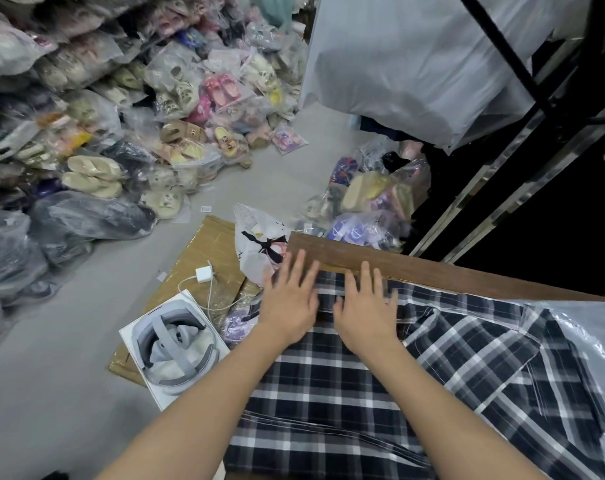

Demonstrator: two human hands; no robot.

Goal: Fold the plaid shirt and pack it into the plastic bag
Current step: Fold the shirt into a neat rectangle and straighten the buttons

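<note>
One plaid shirt [328, 393] is spread across one wooden table [415, 268], its dark check covering most of the top and reaching the near edge. Two bare forearms are stretched over it. At the right, one clear plastic bag [592, 344] is laid over the shirt's right part, with nothing packed in it.

Further along, two hands are laid flat on the shirt's far left end, side by side and just apart. The left hand [289, 301] is held with fingers straight and spread, the tips reaching the bare wood; it is somewhat blurred. The right hand [365, 308] is likewise flattened, fingers straight and slightly apart, the tips at the shirt's far hem. Nothing is pinched or gripped by either.

On the floor left of the table, one cardboard sheet [200, 247] is seen, with one white box [173, 344] on its near end and one white charger [204, 274] with its cable beside that. One white printed bag [256, 244] is propped against the table corner.

Beyond, two heaps of bagged slippers are piled: a big one [121, 133] at left, a small one [373, 199] at right. At the far right, one cloth-covered rack [398, 57] is stood.
</note>
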